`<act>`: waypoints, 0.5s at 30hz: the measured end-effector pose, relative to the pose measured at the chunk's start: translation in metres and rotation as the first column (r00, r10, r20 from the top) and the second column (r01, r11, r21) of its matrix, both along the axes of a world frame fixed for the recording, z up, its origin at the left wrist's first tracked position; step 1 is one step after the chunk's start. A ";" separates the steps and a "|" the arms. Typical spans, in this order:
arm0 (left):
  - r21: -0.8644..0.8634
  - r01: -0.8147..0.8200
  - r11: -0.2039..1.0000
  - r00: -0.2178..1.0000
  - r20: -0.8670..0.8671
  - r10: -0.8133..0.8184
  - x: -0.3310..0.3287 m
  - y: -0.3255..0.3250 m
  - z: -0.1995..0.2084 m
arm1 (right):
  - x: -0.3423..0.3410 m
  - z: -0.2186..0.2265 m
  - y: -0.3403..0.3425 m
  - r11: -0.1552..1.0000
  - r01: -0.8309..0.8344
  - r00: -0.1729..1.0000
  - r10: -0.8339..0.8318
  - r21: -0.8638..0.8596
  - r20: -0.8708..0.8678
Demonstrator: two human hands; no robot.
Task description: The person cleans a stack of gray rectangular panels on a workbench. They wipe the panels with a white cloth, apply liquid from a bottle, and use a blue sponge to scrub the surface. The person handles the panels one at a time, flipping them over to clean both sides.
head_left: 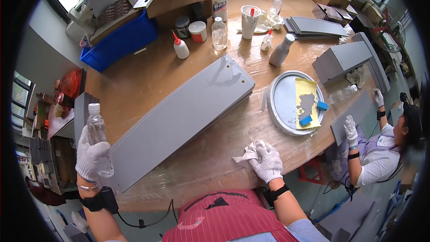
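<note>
White-gloved, the left hand [92, 156] curls its fingers and thumb around a clear bottle [97, 127], nearly upright beside the near end of a grey panel [179, 118]. The right hand [268, 162] bunches a pale cloth [244, 157] over the table [215, 163], fingers bent down onto it, though how hard they press I cannot tell. For handling of this kind, a grip that steadies the bottle without squeezing it seems wise (the white cap [93, 106] looks to be on, but how tightly is unclear). The cloth would likely work best folded into a flat pad, its loose corner tucked in, and drawn lengthwise with light, even strokes. The panel lies slantwise on the table, running from beside the left hand toward the upper right. Its face looks smooth and matt, mostly uniform, with a darker, irregular patch [227, 79] at the far end and two small brass-coloured holes [228, 66] there.
</note>
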State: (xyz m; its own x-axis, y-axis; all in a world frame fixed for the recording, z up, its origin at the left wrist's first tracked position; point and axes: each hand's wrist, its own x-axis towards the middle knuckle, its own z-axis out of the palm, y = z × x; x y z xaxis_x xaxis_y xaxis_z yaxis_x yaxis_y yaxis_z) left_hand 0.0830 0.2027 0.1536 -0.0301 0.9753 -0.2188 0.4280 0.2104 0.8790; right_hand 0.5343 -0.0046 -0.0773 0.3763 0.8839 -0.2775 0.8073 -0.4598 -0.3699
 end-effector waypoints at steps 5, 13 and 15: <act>0.202 -0.395 0.896 0.918 0.055 0.392 -0.187 -0.076 -0.048 | -0.027 0.011 0.008 0.998 -0.007 0.988 0.017 -0.068 0.154; -0.046 -0.700 0.712 0.699 0.159 0.697 -0.183 -0.127 -0.147 | -0.026 -0.033 -0.001 0.994 0.064 0.978 -0.080 0.087 0.195; -0.053 -0.667 0.743 0.722 0.199 0.663 -0.186 -0.138 -0.157 | -0.033 -0.038 0.008 0.987 0.075 0.988 -0.094 0.144 0.125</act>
